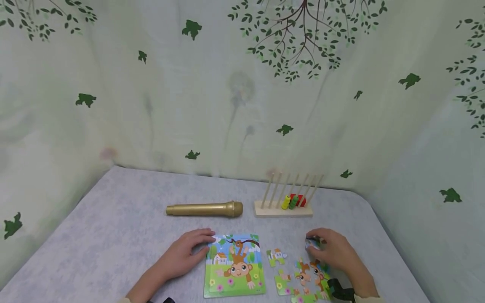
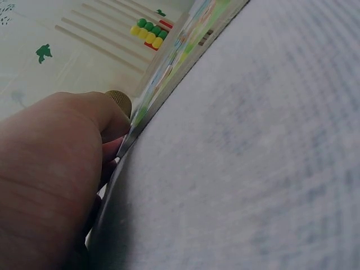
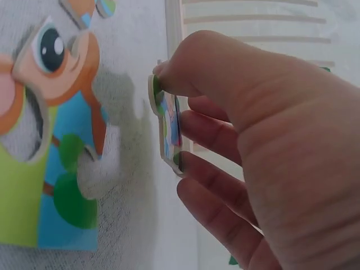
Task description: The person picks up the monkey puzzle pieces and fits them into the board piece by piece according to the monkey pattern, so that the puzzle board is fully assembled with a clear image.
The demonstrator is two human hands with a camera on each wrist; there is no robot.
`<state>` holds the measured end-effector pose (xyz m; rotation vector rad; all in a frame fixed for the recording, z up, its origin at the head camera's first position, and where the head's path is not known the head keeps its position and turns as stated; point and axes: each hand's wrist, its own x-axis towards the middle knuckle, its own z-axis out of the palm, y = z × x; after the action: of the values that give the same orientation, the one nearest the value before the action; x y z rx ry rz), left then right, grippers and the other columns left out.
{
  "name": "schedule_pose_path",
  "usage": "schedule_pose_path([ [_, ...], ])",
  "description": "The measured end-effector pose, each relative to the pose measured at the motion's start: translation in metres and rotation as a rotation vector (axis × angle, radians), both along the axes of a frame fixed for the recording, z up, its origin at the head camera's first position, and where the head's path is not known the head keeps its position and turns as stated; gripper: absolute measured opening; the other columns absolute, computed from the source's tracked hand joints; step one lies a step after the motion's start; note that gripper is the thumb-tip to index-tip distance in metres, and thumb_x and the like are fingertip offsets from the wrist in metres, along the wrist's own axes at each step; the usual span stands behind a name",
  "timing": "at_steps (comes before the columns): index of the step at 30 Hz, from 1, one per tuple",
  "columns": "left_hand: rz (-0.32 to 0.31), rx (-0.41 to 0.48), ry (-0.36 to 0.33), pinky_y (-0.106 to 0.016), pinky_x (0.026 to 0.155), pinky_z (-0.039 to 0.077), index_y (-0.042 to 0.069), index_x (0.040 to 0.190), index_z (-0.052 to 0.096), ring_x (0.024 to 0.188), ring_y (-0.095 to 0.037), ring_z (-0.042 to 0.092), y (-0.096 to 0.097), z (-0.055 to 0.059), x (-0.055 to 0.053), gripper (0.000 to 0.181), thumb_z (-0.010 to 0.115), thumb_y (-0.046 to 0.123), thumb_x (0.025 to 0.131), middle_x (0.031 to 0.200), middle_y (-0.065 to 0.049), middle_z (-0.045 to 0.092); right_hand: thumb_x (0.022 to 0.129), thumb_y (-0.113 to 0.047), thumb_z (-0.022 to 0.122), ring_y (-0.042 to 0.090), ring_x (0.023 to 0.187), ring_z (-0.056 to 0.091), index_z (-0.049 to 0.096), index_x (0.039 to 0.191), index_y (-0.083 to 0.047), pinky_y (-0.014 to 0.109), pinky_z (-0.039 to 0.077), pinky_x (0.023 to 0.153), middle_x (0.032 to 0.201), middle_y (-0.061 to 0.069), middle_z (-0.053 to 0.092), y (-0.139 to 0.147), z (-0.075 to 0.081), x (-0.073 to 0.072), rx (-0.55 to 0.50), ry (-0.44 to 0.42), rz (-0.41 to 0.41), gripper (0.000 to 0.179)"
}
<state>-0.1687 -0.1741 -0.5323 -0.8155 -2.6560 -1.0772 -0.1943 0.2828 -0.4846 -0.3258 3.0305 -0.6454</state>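
Note:
In the head view a puzzle board (image 1: 212, 292) with a hanging monkey picture lies flat on the table. My left hand (image 1: 187, 253) rests at the board's upper left edge, thumb and fingers touching it. The left wrist view shows that hand (image 2: 62, 169) beside the board's thin edge (image 2: 151, 107); its fingertips are partly hidden. Right of the board, my right hand (image 1: 333, 249) pinches a puzzle piece (image 3: 169, 121) between thumb and fingers. Loose pieces lie below and left of that hand, among them a house piece (image 1: 275, 256) and a monkey-eye piece (image 3: 67, 73).
A gold toy microphone (image 1: 204, 209) lies behind the board. Beside it stands a wooden bead rack (image 1: 282, 212) with upright rods and yellow, green and red beads. A leaf-patterned curtain (image 1: 235, 105) hangs behind the grey cloth-covered table (image 1: 125, 219).

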Motion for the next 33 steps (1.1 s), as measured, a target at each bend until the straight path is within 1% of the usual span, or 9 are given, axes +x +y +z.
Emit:
schedule_pose_path([
  [4,0.001,0.001,-0.012,-0.055,0.108,0.049,0.018,0.123,0.074,0.133,-0.028,0.059,0.000,-0.001,0.000,0.024,0.070,0.017,0.098,0.137,0.002,0.067,0.085,-0.021,0.085,0.014,0.102,0.067,0.076,0.108,-0.022,0.034,0.059,0.083,0.113,-0.006,0.073,-0.001,0.000,0.001,-0.017,0.027,0.024,0.025],
  [9,-0.002,0.004,-0.034,-0.055,0.108,0.049,0.019,0.123,0.073,0.134,-0.027,0.059,0.000,-0.002,0.000,0.024,0.069,0.019,0.100,0.138,0.003,0.066,0.086,-0.019,0.084,0.015,0.101,0.068,0.076,0.110,-0.021,0.030,0.059,0.081,0.115,-0.006,0.072,-0.004,0.000,0.001,-0.021,0.064,0.062,0.025],
  [12,0.001,0.004,-0.024,-0.054,0.108,0.049,0.019,0.122,0.074,0.133,-0.027,0.059,0.000,-0.003,0.001,0.024,0.070,0.017,0.099,0.137,0.003,0.066,0.086,-0.018,0.083,0.015,0.100,0.068,0.077,0.111,-0.020,0.028,0.059,0.079,0.116,-0.006,0.072,-0.007,0.000,0.002,-0.024,0.087,0.089,0.025],
  [15,0.001,0.002,-0.017,-0.054,0.108,0.049,0.018,0.122,0.074,0.133,-0.027,0.059,0.000,-0.002,0.001,0.024,0.071,0.016,0.098,0.137,0.003,0.066,0.087,-0.019,0.083,0.016,0.101,0.069,0.076,0.112,-0.019,0.028,0.059,0.078,0.116,-0.005,0.072,-0.010,0.002,0.004,-0.025,0.125,0.137,0.026],
  [19,0.002,-0.001,-0.026,-0.054,0.108,0.049,0.018,0.123,0.074,0.133,-0.027,0.059,0.000,-0.001,0.000,0.025,0.070,0.016,0.098,0.137,0.002,0.066,0.088,-0.020,0.083,0.017,0.102,0.069,0.076,0.113,-0.018,0.029,0.060,0.077,0.116,-0.004,0.072,-0.016,0.006,0.006,-0.026,0.157,0.176,0.026],
  [27,0.016,-0.009,0.025,-0.053,0.108,0.049,0.016,0.121,0.075,0.131,-0.028,0.060,0.000,-0.002,0.001,0.026,0.073,0.012,0.095,0.135,0.000,0.068,0.089,-0.020,0.082,0.014,0.101,0.068,0.076,0.112,-0.019,0.031,0.060,0.078,0.115,-0.008,0.072,-0.024,0.010,0.008,-0.055,0.172,0.196,0.024],
  [30,0.021,-0.010,0.026,-0.053,0.108,0.050,0.017,0.121,0.075,0.132,-0.027,0.060,0.000,-0.002,0.001,0.026,0.072,0.012,0.096,0.136,0.000,0.067,0.089,-0.020,0.082,0.013,0.101,0.068,0.076,0.113,-0.019,0.032,0.060,0.078,0.115,-0.009,0.072,-0.027,0.011,0.008,-0.053,0.186,0.211,0.024],
  [33,0.022,-0.011,0.012,-0.053,0.108,0.049,0.017,0.121,0.074,0.132,-0.027,0.060,0.000,-0.002,0.001,0.025,0.072,0.013,0.096,0.136,0.002,0.067,0.089,-0.021,0.082,0.013,0.101,0.068,0.076,0.113,-0.019,0.031,0.060,0.078,0.115,-0.008,0.072,-0.031,0.012,0.007,-0.045,0.203,0.228,0.024],
])
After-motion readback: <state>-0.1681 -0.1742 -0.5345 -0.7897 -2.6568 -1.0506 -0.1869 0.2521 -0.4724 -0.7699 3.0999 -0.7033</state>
